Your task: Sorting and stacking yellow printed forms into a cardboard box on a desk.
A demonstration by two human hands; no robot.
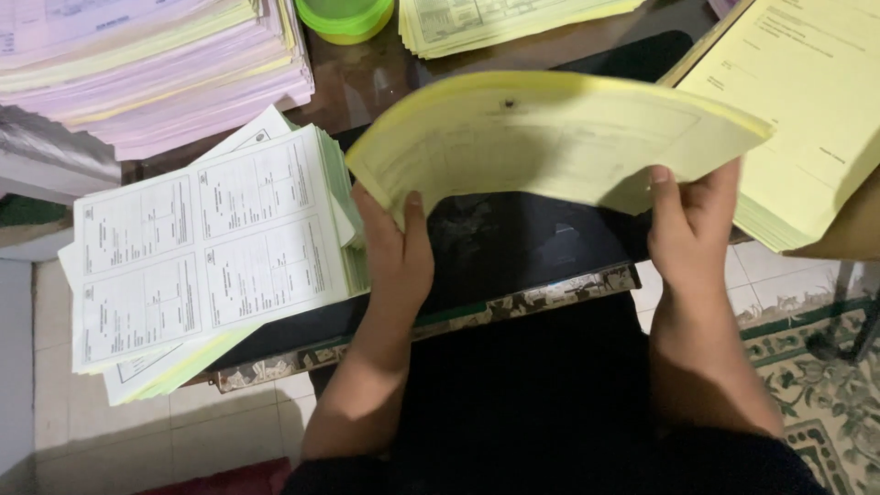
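Both my hands hold a thin bundle of yellow printed sheets [550, 137] that arches upward over the dark table top [513, 243]. My left hand [396, 252] grips the bundle's near left edge with the thumb on top. At the near right edge my right hand [689, 225] pinches it the same way. A small dark dot sits near the bundle's far edge.
A stack of white and green forms [202, 257] lies at my left, overhanging the table edge. Pink and yellow paper piles [156, 64] rise at far left. A green lidded container [346, 18], another yellow stack [807, 101] at right, tiled floor and a patterned rug [825, 385] lie around.
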